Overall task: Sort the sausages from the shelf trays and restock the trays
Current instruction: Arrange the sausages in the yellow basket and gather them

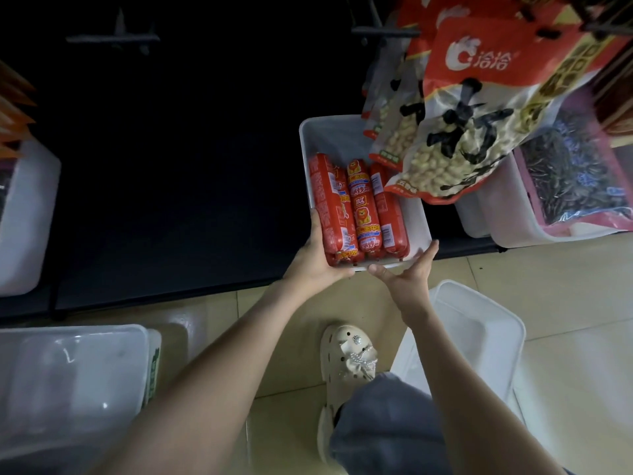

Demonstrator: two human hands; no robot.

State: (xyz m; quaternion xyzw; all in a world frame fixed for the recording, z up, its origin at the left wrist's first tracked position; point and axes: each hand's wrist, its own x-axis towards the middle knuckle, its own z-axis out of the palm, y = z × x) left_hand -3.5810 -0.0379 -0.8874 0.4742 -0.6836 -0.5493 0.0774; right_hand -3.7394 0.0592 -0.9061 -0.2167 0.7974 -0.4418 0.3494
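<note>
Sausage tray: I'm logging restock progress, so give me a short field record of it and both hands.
tray: white, at the front edge of the dark shelf, partly under hanging snack bags
sausages: red, lying side by side in the tray's left part
left hand: grips the front-left corner
right hand: straight fingers against the front edge

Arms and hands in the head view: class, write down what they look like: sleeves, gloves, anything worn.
The left hand and the right hand are bare, without gloves. The left forearm and the right forearm are bare as far as the frame's lower edge; no sleeve shows. No watch, bracelet or ring is visible on either wrist or hand.
</note>
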